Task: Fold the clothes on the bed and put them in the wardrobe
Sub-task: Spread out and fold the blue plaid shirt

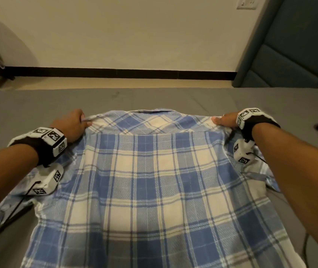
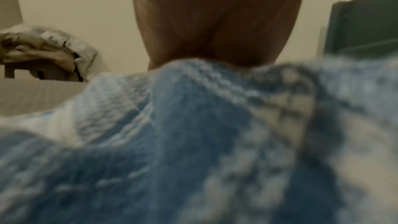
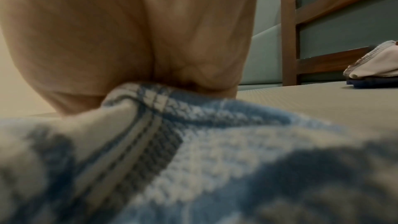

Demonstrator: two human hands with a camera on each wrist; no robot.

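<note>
**Plaid shirt, held at both shoulders**

Your left hand (image 1: 73,123): fingers curled, pinching the plaid shirt (image 1: 154,190) at its left shoulder. Your right hand (image 1: 225,122): grips the right shoulder likewise. Shirt: blue and white, back side up, spread flat on the grey bed (image 1: 38,105), collar away from you. Other clothes (image 3: 374,64): piled on the bed, well apart to your right.

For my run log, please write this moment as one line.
stage: laying out | plaid shirt: flat on bed, back up | left hand: pinches shoulder | right hand: pinches other shoulder | folded: not yet
</note>
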